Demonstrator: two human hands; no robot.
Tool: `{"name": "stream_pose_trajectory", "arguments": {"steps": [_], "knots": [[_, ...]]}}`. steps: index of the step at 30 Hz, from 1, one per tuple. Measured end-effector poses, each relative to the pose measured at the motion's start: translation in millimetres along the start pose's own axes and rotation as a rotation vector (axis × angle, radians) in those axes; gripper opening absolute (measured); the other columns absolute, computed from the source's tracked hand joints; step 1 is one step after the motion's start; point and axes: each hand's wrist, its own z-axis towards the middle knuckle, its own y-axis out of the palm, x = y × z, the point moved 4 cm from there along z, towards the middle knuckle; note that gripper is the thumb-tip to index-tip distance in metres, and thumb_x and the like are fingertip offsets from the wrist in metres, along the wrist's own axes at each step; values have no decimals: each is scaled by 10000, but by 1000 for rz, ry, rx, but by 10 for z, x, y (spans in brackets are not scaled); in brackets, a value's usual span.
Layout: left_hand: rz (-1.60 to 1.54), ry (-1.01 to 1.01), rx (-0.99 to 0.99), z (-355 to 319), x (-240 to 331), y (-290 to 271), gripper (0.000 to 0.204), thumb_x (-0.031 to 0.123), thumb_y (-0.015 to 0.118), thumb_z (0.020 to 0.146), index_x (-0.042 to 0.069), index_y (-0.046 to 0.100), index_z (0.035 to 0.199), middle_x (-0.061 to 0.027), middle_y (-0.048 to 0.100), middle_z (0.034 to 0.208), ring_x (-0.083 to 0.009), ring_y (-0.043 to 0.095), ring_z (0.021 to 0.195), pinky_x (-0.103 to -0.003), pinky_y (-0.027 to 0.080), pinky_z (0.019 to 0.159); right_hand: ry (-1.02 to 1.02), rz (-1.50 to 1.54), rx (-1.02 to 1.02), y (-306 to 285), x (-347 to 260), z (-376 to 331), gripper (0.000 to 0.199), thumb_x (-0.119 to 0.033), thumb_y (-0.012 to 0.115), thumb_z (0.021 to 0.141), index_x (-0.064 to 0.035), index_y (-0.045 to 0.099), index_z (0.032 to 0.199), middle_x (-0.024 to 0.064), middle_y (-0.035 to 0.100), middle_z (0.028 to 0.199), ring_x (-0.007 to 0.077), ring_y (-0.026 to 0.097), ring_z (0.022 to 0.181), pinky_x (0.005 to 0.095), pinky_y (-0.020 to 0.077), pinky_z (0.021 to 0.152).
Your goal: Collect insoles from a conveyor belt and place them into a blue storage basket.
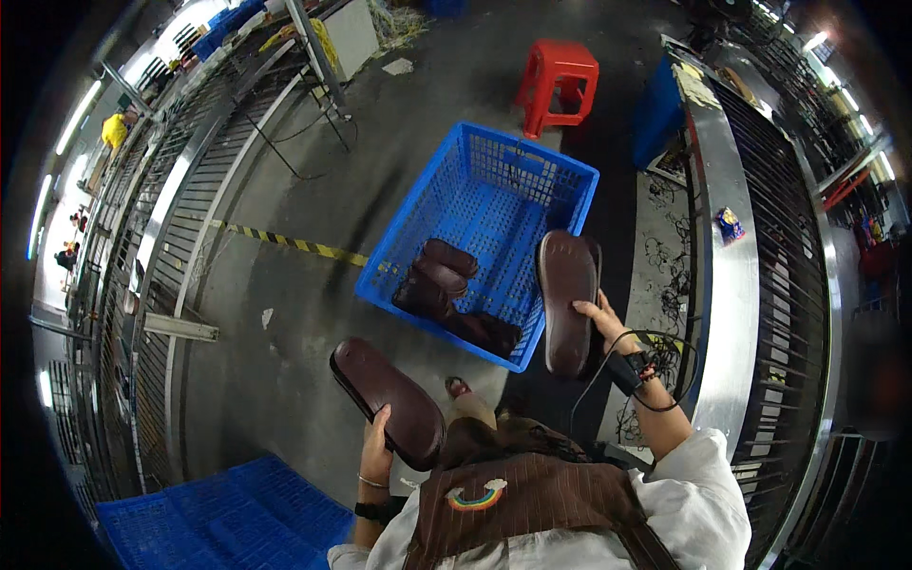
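- Brown pinstriped fabric apron (560,489) with a rainbow patch is seen nearest the camera, worn over a white-sleeved top.
- One dark brown, rounded footwear sole (394,399) is pinched by the left hand (376,445): its thumb is pressed on the broad face, while the fingers are hidden behind. It is held clear of the crate, to its near left.
- Another long, pale-edged brown footwear sole (562,313) is gripped by the right hand (602,321), thumb flat on the face and fingers mostly out of sight. It is seen overlapping the right wall of the crate, apparently held above it.
- By appearance, work is partway along: some pieces have been put in the crate, and the held pair is not yet laid down. How many are left cannot be told.
- Several dark brown footwear pieces (444,277) are gathered at the near left of the blue, open-topped, perforated plastic crate (494,218); its far floor is left bare.
- Blue latticed plastic containers (233,513) are seen at the lower left; whether anything is held in them cannot be told.
- Beyond the crate, a red plastic stool (562,81) is placed.
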Motion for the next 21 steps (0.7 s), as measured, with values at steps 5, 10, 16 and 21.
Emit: {"name": "stream_pose_trajectory", "arguments": {"steps": [5,10,16,21], "knots": [[475,335,-211,726,189,86,437,-89,414,797,53,410,1211,-140,413,1213,-241,426,1106,-334,357,941,-5,-77,73,8,-368,541,910,-260,706,663,-50,140,1344,132,416,1215,242,384,1133,342,329,933],[-512,-442,-73,1941,-184,705,384,160,525,838,28,429,1185,-81,477,1161,-202,471,1060,-323,389,907,303,-333,95,-93,-177,1326,1027,-319,725,638,-39,49,1358,159,389,1249,240,378,1144,337,333,933],[-497,-841,-15,2750,-846,1349,521,329,628,757,34,460,1151,-82,504,1138,-203,492,1030,-328,404,882,533,-429,-114,355,34,2300,1070,-332,751,604,56,60,1321,194,375,1240,260,405,1116,330,368,912],[-683,-790,-28,3385,-1718,1956,498,292,635,760,52,459,1159,-59,496,1159,-198,483,1043,-317,384,912,433,-497,-389,16,889,3629,1041,-310,731,636,37,41,1334,193,339,1273,252,423,1107,320,386,900]]}}
